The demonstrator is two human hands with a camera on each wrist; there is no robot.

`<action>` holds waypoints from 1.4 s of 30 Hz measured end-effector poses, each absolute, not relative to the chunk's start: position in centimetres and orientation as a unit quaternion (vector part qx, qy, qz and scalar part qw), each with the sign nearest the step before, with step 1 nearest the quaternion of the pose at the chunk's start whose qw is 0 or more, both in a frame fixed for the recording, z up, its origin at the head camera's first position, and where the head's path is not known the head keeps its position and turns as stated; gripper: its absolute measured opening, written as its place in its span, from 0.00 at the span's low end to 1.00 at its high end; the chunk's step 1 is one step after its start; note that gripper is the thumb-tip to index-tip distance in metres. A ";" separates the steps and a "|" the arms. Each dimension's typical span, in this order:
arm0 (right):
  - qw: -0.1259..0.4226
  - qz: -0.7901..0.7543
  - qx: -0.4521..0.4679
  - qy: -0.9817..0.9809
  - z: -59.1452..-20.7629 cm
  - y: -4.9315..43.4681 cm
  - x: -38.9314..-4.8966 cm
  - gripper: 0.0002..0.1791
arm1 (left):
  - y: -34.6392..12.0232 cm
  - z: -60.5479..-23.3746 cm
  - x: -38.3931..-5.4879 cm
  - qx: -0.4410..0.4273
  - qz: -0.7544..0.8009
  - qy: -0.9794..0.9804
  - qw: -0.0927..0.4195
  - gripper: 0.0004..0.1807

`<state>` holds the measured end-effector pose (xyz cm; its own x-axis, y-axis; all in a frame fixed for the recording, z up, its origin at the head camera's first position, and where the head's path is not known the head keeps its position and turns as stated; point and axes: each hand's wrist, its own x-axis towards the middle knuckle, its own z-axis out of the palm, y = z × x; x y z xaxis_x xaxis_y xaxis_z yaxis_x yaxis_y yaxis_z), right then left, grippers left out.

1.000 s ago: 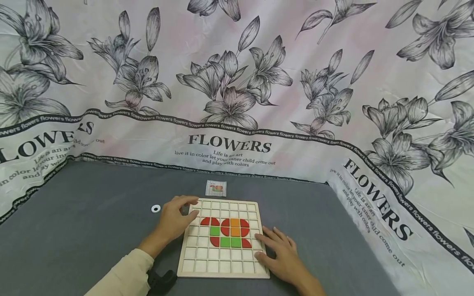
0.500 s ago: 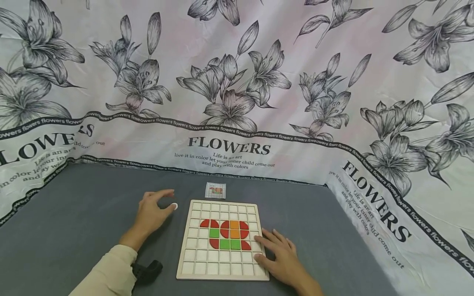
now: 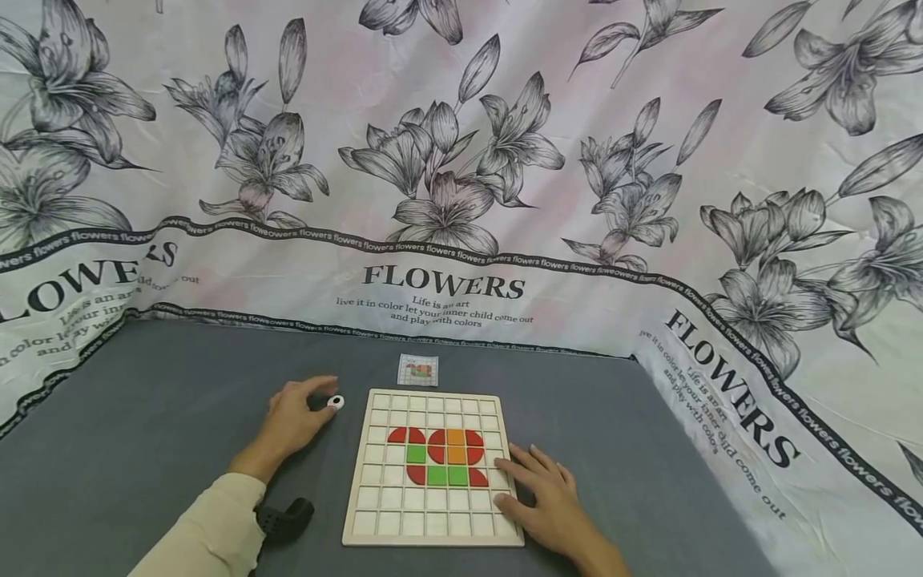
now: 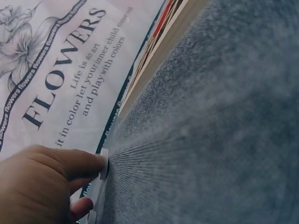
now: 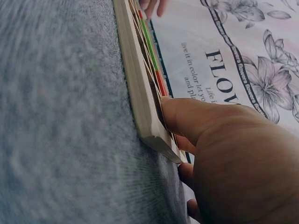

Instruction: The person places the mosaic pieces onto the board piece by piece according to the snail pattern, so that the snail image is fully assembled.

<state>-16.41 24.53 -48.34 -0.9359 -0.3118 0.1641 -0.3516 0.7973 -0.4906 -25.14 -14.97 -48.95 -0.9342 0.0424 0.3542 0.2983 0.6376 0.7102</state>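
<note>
My left hand (image 3: 288, 421) is left of the wooden grid board, a small white disc with a black centre (image 3: 336, 403) at its thumb tip. In the left wrist view the thumb presses against the edge of a white disc (image 4: 103, 164); a second white edge (image 4: 92, 217) shows below, by another fingertip. The wooden grid board (image 3: 404, 525) lies flat and bears red, orange and green pieces. My right hand (image 3: 544, 497) rests at its right edge, index fingertip and thumb on the top; in the right wrist view the thumb (image 5: 180, 112) lies over the rim.
A small card (image 3: 418, 370) printed with a coloured pattern on a grid lies behind the board. The grey tabletop (image 3: 180, 417) reaches back to a flowered curtain (image 3: 447, 160). A black strap device (image 3: 284, 519) sits at the left wrist.
My left hand has moved left from the board's upper left corner and taken hold of the white disc, which has shifted right from its place on the table. The right hand stays put.
</note>
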 end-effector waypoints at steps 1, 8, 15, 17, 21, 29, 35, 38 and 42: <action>0.037 0.266 0.174 -0.947 -48.3 24.6 -16.4 0.27 | -14.9 -49.0 -25.2 -0.096 -0.409 -0.894 0.156 0.25; 0.028 0.266 0.169 -0.949 -48.4 24.7 -16.3 0.28 | -14.6 -49.3 -25.2 -0.084 -0.396 -0.902 0.150 0.26; 0.030 0.271 0.171 -0.947 -48.3 24.6 -16.3 0.28 | -14.8 -49.3 -25.1 -0.095 -0.392 -0.904 0.145 0.27; 0.032 0.271 0.171 -0.947 -48.3 24.6 -16.3 0.28 | -14.9 -49.4 -25.1 -0.095 -0.391 -0.904 0.146 0.26; 0.034 0.271 0.170 -0.947 -48.3 24.6 -16.3 0.28 | -14.7 -49.2 -24.8 -0.080 -0.415 -0.893 0.153 0.25; 0.035 0.269 0.170 -0.947 -48.3 24.5 -16.4 0.28 | -13.9 -47.9 -24.1 -0.091 -0.457 -0.860 0.208 0.23; 0.034 0.267 0.169 -0.948 -48.2 24.5 -16.4 0.28 | -13.2 -46.5 -23.7 -0.110 -0.483 -0.837 0.234 0.22; 0.033 0.267 0.169 -0.948 -48.2 24.5 -16.4 0.28 | -13.1 -47.6 -25.0 -0.123 -0.472 -0.833 0.261 0.23; 0.032 0.267 0.168 -0.948 -48.1 24.5 -16.4 0.28 | -12.8 -49.2 -27.0 -0.152 -0.468 -0.819 0.296 0.23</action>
